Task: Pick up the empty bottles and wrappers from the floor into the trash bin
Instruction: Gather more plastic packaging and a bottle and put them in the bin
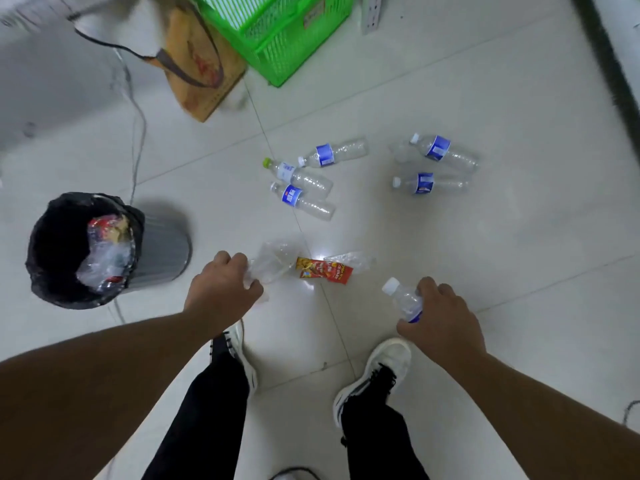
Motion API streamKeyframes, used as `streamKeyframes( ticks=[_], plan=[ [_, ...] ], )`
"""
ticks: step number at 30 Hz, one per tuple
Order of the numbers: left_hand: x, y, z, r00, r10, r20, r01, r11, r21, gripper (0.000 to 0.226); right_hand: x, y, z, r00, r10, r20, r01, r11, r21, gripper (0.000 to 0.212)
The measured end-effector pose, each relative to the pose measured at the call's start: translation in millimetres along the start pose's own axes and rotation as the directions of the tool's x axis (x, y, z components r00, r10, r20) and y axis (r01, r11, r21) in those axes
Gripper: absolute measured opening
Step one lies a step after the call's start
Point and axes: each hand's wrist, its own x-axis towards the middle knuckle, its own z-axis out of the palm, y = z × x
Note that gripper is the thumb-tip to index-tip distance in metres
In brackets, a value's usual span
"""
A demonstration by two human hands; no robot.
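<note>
I am standing over a pale tiled floor (pixel 485 258), and my left hand (pixel 221 292) is closing its fingers around a crumpled clear wrapper (pixel 273 261), thin and see-through, bunched up where I am pinching it. My right hand (pixel 443 323) is gripping a small clear bottle (pixel 403 301) with a white cap, its neck pointing toward ten o'clock out of my fist and a strip of blue label showing under my thumb. Just between my hands, at about twelve o'clock from my feet, a red and yellow snack wrapper (pixel 323 269) is lying flat, with another clear wrapper (pixel 353 259) tucked against its far edge. Farther out at twelve o'clock, three clear bottles are lying on their sides close together: one with a green cap (pixel 298 174), one with a blue band above it (pixel 332 154), and one with a blue label below it (pixel 304 201). At one o'clock, well apart from those, two more blue-banded bottles are lying: the farther one (pixel 443 152) and the nearer one (pixel 429 183). The trash bin (pixel 166 251), grey and lined with a black bag, is sitting at nine o'clock from my left hand, already holding clear plastic and a red wrapper. A green crate (pixel 277 32) and a brown cardboard box (pixel 201 71) are sitting at the far edge around eleven o'clock.
</note>
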Motion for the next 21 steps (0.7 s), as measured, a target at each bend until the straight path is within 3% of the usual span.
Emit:
streamKeyframes(
  ticks=[3,7,11,15,18,21],
  plan=[
    [-13.9,9.2,-18.8,1.000,-0.012,-0.009,0.012,0.999,0.044,0.031,-11.8,8.1,-30.9,0.999,-0.026,-0.025,0.026,1.000,-0.004,0.055],
    [-17.1,12.3,-33.2,0.988,0.139,-0.067,-0.125,0.974,0.188,0.037,-15.7,16.0,-69.6,0.998,-0.069,-0.009,0.069,0.997,-0.034,0.056],
    [-11.2,24.1,-37.6,0.980,0.171,-0.098,-0.153,0.974,0.168,0.041,2.9,4.2,-91.6,0.998,-0.066,-0.019,0.066,0.997,-0.032,0.055],
    [9.7,28.7,-34.8,0.966,0.244,-0.091,-0.229,0.963,0.143,0.042,25.1,-18.6,-85.5,1.000,0.025,0.000,-0.025,0.992,0.121,0.054],
    [33.6,29.2,-31.5,0.939,0.341,-0.053,-0.328,0.930,0.169,0.044,38.2,-33.9,-73.9,0.999,0.039,0.025,-0.042,0.991,0.129,0.055],
    [60.2,24.7,-29.3,0.941,0.339,-0.006,-0.334,0.931,0.150,0.045,52.3,-50.5,-66.6,0.998,0.049,0.048,-0.055,0.990,0.126,0.055]
  ],
)
